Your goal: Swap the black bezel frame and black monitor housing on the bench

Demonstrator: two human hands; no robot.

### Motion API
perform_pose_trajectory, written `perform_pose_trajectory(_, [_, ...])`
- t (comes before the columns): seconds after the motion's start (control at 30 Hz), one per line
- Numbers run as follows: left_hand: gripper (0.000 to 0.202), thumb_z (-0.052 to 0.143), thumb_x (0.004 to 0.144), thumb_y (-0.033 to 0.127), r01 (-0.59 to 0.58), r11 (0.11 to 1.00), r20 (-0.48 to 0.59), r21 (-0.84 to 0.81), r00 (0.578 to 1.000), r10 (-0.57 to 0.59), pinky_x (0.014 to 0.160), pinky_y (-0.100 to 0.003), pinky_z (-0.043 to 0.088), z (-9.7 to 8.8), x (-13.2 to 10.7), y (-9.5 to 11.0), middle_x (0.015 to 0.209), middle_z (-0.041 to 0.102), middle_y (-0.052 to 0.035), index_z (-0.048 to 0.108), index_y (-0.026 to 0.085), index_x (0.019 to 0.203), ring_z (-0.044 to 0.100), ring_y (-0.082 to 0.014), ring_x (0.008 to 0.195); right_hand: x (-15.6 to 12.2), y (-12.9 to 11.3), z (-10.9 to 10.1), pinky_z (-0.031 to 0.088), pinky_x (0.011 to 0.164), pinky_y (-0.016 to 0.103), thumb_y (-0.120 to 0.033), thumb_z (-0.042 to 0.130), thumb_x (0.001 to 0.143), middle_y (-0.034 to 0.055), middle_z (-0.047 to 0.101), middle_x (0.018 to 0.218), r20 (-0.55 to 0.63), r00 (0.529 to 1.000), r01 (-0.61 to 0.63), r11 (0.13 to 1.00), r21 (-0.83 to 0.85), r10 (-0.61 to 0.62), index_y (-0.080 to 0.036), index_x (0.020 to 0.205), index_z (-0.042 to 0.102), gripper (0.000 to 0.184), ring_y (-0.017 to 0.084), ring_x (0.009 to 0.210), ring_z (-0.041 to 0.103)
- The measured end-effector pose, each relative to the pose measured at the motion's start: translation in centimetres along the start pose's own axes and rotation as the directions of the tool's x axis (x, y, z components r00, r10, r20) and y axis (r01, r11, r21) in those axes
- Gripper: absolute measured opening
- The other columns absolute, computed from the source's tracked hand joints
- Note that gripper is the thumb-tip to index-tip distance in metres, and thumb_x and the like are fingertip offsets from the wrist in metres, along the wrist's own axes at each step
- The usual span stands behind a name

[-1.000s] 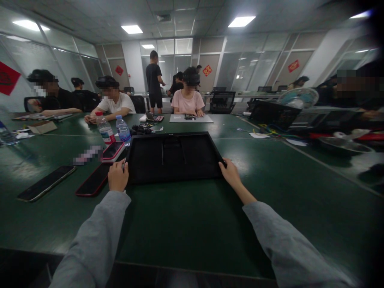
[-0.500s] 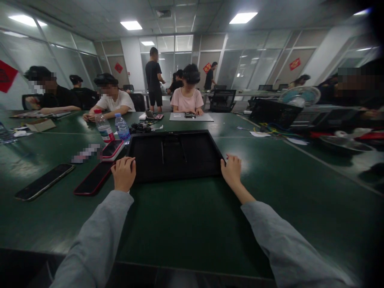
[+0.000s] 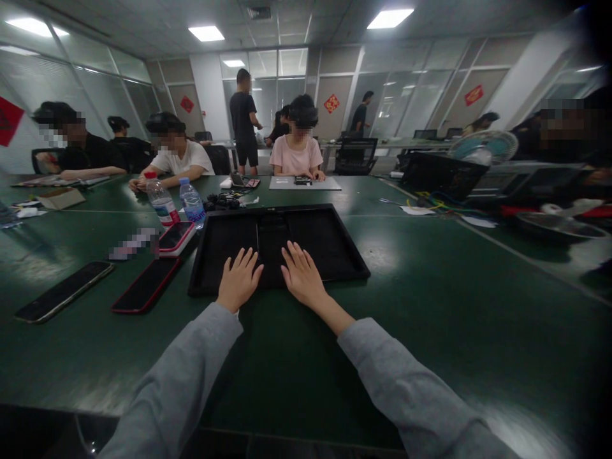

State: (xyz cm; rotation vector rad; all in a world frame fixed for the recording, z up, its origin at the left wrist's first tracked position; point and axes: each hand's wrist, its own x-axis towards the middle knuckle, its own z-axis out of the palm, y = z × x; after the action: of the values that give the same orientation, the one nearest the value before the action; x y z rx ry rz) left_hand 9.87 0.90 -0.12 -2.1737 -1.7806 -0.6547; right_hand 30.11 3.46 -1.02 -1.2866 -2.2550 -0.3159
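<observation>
A flat black tray-like panel (image 3: 329, 245) with a raised rim lies on the green table (image 3: 430, 306) in front of me. My left hand (image 3: 239, 280) rests flat on its near edge, fingers spread and holding nothing. Beside it, my right hand (image 3: 301, 275) also lies flat on the panel near its middle, fingers stretched out. Both my arms are in grey sleeves.
Left of the panel lie a red-cased phone (image 3: 145, 285), another phone (image 3: 64, 290) and a pink-cased phone (image 3: 176, 237). Two water bottles (image 3: 192, 202) stand behind them. Several people sit at the far side. A fan (image 3: 482, 148) and cables are at the right.
Both hands let go of the panel's near corners and moved inward to lie flat side by side on its near middle. The panel has turned slightly.
</observation>
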Motion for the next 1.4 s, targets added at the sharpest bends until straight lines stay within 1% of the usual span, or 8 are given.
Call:
perform_pose_trajectory(0.1, [0.053,0.031,0.102,0.044,0.004,1.0,0.051,0.005,0.999,-0.004,0.116,-0.052,0.031,0.2,0.0,-0.3,0.156,0.044,-0.0065,0.049,0.026,0.148,0.037,-0.0268,0.146,0.2,0.0,0.2,0.021,0.122,0.044,-0.037,0.026,0.104,0.011,0.028,0.163,0.061,0.998,-0.019,1.0,0.003,0.019,-0.012,0.155,0.036,0.058,0.023,0.151,0.023])
perform_pose_trajectory(0.2, [0.052,0.031,0.102,0.044,0.013,1.0,0.059,0.015,0.998,-0.014,0.117,-0.05,0.031,0.0,0.1,-0.4,0.157,0.043,-0.0056,0.049,0.027,0.148,0.037,-0.0255,0.146,0.3,0.3,0.1,0.026,0.12,0.044,-0.038,0.023,0.105,0.0107,0.043,0.155,0.143,0.989,-0.029,0.999,0.025,0.025,-0.014,0.152,0.043,0.057,0.022,0.145,0.037])
perform_pose_trajectory(0.27, [0.051,0.032,0.102,0.042,0.017,1.0,0.064,0.013,0.998,-0.018,0.117,-0.05,0.031,-0.1,0.1,-0.4,0.156,0.043,-0.0052,0.05,0.028,0.147,0.037,-0.0251,0.146,0.3,0.4,0.1,0.028,0.119,0.044,-0.038,0.021,0.105,0.0104,0.049,0.151,0.164,0.986,-0.032,0.999,0.035,0.026,-0.015,0.149,0.047,0.056,0.022,0.142,0.042])
perform_pose_trajectory(0.5, [0.049,0.033,0.102,0.041,0.017,1.0,0.067,0.0,0.998,-0.017,0.117,-0.049,0.033,-0.4,0.1,-0.6,0.156,0.045,-0.0045,0.052,0.028,0.145,0.039,-0.024,0.145,0.3,0.3,-0.1,0.028,0.119,0.044,-0.037,0.023,0.105,0.0104,0.05,0.15,0.147,0.989,-0.03,0.999,0.045,0.023,-0.015,0.148,0.049,0.055,0.021,0.14,0.044])
perform_pose_trajectory(0.8, [0.046,0.039,0.1,0.039,0.024,0.996,0.058,-0.086,0.998,-0.019,0.117,-0.052,0.031,-0.1,0.2,-1.0,0.154,0.047,-0.0056,0.055,0.029,0.142,0.04,-0.0258,0.144,0.2,0.5,0.1,0.03,0.117,0.046,-0.036,0.025,0.104,0.0117,0.054,0.146,0.106,0.994,-0.015,0.997,0.073,0.007,-0.015,0.145,0.052,0.053,0.022,0.138,0.047])
perform_pose_trajectory(1.07, [0.044,0.039,0.1,0.039,0.028,0.996,0.06,-0.088,0.998,-0.023,0.117,-0.051,0.031,-0.1,0.1,-1.0,0.153,0.048,-0.0052,0.057,0.03,0.14,0.041,-0.025,0.144,0.2,0.5,0.1,0.031,0.117,0.046,-0.034,0.026,0.104,0.0124,0.054,0.146,0.111,0.994,-0.014,0.997,0.075,0.006,-0.015,0.143,0.054,0.052,0.022,0.138,0.047])
perform_pose_trajectory(1.27, [0.042,0.039,0.101,0.038,0.016,0.995,0.047,-0.098,0.999,-0.012,0.115,-0.051,0.032,-0.1,0.1,-1.2,0.15,0.053,-0.0058,0.062,0.028,0.134,0.043,-0.0246,0.142,0.2,0.5,0.0,0.03,0.117,0.045,-0.034,0.026,0.104,0.0128,0.055,0.145,0.101,0.995,-0.012,0.998,0.069,0.005,-0.013,0.143,0.054,0.052,0.022,0.137,0.047])
perform_pose_trajectory(1.4, [0.039,0.04,0.1,0.037,0.007,0.993,0.041,-0.116,0.999,-0.003,0.114,-0.05,0.033,-0.3,0.1,-1.4,0.147,0.056,-0.0053,0.064,0.029,0.13,0.046,-0.0236,0.139,0.2,0.5,-0.1,0.03,0.117,0.046,-0.034,0.026,0.104,0.0125,0.055,0.145,0.107,0.994,-0.021,0.996,0.082,0.012,-0.014,0.143,0.054,0.052,0.022,0.137,0.048])
